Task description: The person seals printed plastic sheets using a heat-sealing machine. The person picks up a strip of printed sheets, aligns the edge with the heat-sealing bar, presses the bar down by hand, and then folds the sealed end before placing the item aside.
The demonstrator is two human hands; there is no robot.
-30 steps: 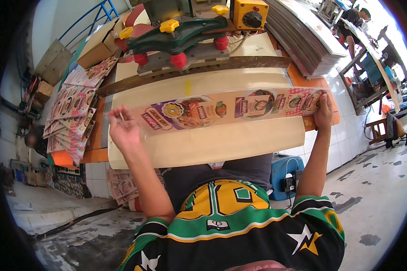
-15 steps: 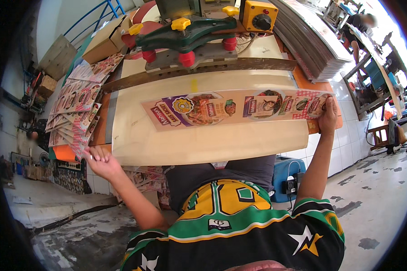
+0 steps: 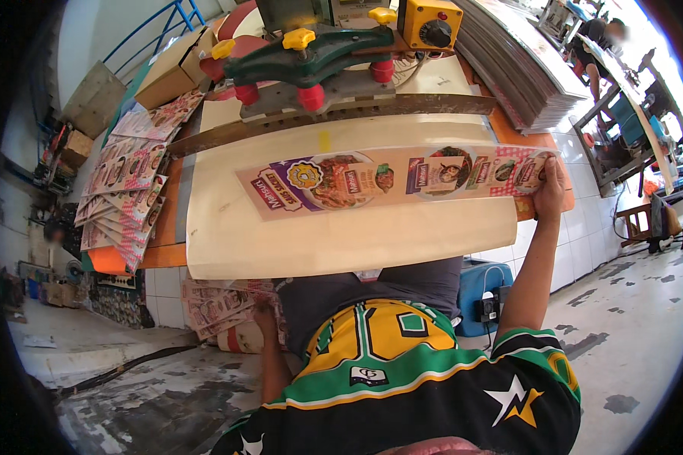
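A long printed strip [image 3: 387, 182] with food pictures and a red-checked right end lies slantwise over the cream sheet [image 3: 357, 246] on the table. At that right end my right hand [image 3: 549, 189] grips it, fingers closed over the edge. My left hand [image 3: 264, 311] is down below the table's front edge, beside my lap. It is at a pile of printed sheets [image 3: 214, 307]; its fingers are dark and too indistinct to read. Behind the strip, a metal bar [image 3: 334, 125] runs across the table under a green press head [image 3: 311, 61] with yellow knobs and red feet.
Overlapping printed pieces [image 3: 125, 171] cover the table's left side, with a cardboard box [image 3: 173, 70] behind them. A tall stack of flat sheets [image 3: 512, 64] stands at the back right. A yellow control box [image 3: 430, 24] sits beside the press. Another person [image 3: 596, 53] is at the far right.
My left hand has dropped from the pieces at the table's left edge to the pile below the table. My right hand and the printed strip have hardly moved.
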